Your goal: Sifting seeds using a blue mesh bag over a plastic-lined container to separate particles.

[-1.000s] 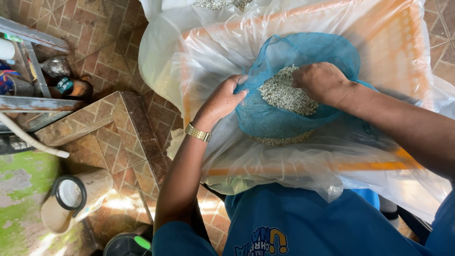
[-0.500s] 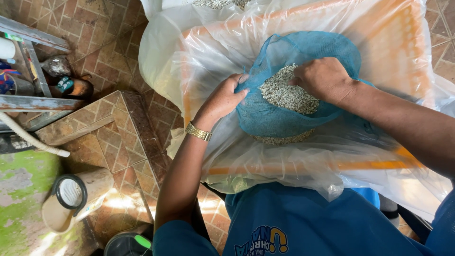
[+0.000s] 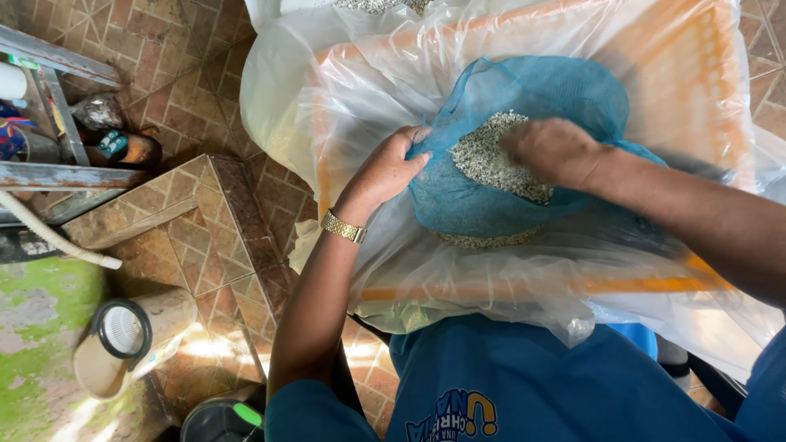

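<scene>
Blue mesh net (image 3: 491, 205) over plastic-lined orange crate (image 3: 704, 106), left hand (image 3: 385, 168) gripping its rim, right hand (image 3: 553, 151), blurred, grip unclear, resting on pale grains (image 3: 487, 160).

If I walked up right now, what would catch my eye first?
The blue mesh bag in the middle, with pale grain heaped inside. The left hand grips the bag's left edge while the right hand rests on the grain. Under them lies an orange crate lined with clear plastic.
</scene>
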